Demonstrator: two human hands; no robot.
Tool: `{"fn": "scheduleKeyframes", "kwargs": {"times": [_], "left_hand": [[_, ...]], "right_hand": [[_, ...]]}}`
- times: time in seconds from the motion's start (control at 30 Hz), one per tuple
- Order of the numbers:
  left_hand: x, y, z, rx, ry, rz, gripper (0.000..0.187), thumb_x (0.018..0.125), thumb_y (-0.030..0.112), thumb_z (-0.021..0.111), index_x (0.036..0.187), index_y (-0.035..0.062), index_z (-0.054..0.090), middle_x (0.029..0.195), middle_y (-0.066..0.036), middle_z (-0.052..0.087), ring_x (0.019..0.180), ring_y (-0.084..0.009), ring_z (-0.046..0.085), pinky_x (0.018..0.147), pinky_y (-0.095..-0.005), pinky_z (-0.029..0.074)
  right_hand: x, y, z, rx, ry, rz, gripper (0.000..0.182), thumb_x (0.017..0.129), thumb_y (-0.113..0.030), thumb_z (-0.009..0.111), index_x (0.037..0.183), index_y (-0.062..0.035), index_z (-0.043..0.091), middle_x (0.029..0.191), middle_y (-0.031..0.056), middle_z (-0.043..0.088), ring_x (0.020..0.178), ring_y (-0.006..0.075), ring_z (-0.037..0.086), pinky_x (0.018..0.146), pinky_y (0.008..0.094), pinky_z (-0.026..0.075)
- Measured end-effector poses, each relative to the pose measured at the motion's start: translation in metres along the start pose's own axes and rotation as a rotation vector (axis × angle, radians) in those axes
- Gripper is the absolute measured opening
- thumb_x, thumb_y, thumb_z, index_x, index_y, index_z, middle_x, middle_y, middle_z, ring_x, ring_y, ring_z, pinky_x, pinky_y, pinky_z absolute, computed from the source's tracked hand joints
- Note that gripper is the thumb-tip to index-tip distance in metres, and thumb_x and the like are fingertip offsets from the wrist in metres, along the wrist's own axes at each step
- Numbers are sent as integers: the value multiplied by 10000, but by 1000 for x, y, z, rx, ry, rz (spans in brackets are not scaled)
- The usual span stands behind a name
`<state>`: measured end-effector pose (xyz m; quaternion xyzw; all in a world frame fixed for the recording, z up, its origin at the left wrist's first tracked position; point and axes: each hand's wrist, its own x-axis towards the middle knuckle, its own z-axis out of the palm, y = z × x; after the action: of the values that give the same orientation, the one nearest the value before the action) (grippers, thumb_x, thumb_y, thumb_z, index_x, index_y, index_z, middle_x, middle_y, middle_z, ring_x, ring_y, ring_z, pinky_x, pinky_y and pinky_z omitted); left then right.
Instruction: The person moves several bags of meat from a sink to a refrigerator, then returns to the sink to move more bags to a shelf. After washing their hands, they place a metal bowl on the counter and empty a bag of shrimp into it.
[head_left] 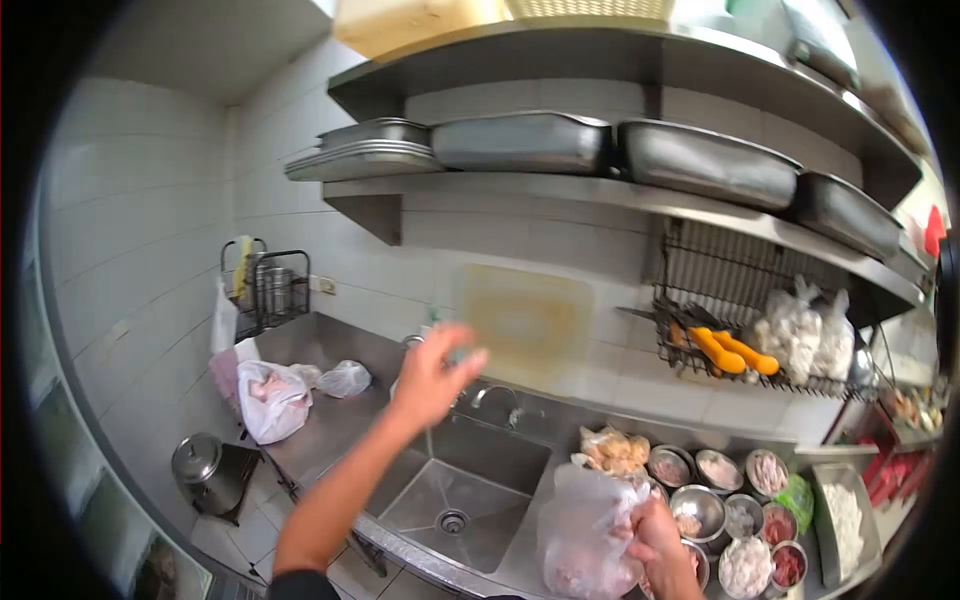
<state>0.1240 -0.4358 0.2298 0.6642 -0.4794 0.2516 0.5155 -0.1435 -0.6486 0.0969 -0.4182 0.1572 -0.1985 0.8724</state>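
My left hand (432,378) is raised over the back left of the steel sink (455,490), near the faucet (494,395). Its thumb and forefinger are apart, and a bit of teal shows in the gap between them. Below that hand a thin stream of water (430,443) runs down into the sink. On the right, my right hand (660,545) grips the side of a cloudy plastic bag (585,525) with something pinkish at its bottom. The bag is upright beside the sink's right edge, close to several metal bowls (698,512).
A white bag of meat (274,400) and a smaller tied bag (345,379) lie on the left counter. Steel pans (520,140) line the shelf above. A wire rack (700,345) holds orange-handled tools (718,350). A lidded pot (200,465) stands low at left.
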Motion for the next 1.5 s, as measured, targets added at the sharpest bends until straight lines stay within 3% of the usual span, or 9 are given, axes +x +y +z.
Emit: {"fn": "scheduleKeyframes", "kwargs": {"times": [0.2,0.37,0.4,0.5,0.63,0.97,1.1,1.3,1.5], "left_hand": [[214,62,-26,583,311,689,677,750,376,763,1264,17,507,1308,-204,501,1204,-366,488,1001,-420,401],[294,89,-17,806,-92,242,931,631,553,791,1360,83,455,1377,-142,480,1316,-306,401,1106,-514,257],[296,93,-21,709,-271,107,962,642,635,745,1374,87,447,1385,-151,478,1317,-308,403,1117,-524,235],[284,76,-19,549,-57,292,954,637,679,717,1347,85,488,1361,-155,502,1300,-310,425,1096,-509,275],[288,55,-59,506,208,326,625,845,518,618,1258,51,571,1293,-174,556,1213,-305,516,1025,-379,400],[329,-47,-200,717,-19,100,506,902,465,570,1203,61,617,1161,-114,651,1083,-258,599,936,-364,457],[330,-79,-211,623,91,468,510,942,478,501,1275,103,591,1252,-60,606,1142,-176,548,978,-299,397],[200,-53,-118,227,43,619,483,874,290,587,1313,95,539,1356,-104,514,1242,-233,484,1054,-346,348],[-88,-96,15,-153,-972,417,746,691,135,803,1350,44,467,1431,-173,400,1302,-319,419,1081,-399,325]], "right_hand": [[18,58,-59,92,-23,89,280,603,67,405,822,-7,564,684,81,530,480,185,432,410,292,352],[-10,60,-39,-155,142,151,91,683,7,508,635,-45,564,588,85,527,548,216,531,507,370,440],[-8,81,-57,-791,18,-365,82,682,9,532,613,-28,556,577,106,521,554,224,535,516,387,425],[-4,89,-78,-1055,-57,-548,55,682,1,566,629,-11,575,598,132,543,576,242,555,531,401,422],[-13,77,-51,-565,188,1,99,720,-7,519,711,-5,617,647,126,600,617,263,578,571,401,449],[2,154,-71,-17,567,-70,124,759,-59,448,785,-62,569,651,45,522,477,185,446,416,311,365],[-7,172,-74,-150,515,-188,152,776,-28,431,831,-90,558,649,-17,477,520,118,452,435,292,343],[-6,184,-37,-399,678,-287,99,766,-1,452,730,-79,501,635,-26,429,512,89,370,422,306,276],[9,204,30,-397,715,-423,167,684,66,441,724,-39,564,618,-10,483,553,91,444,458,281,327]]}}
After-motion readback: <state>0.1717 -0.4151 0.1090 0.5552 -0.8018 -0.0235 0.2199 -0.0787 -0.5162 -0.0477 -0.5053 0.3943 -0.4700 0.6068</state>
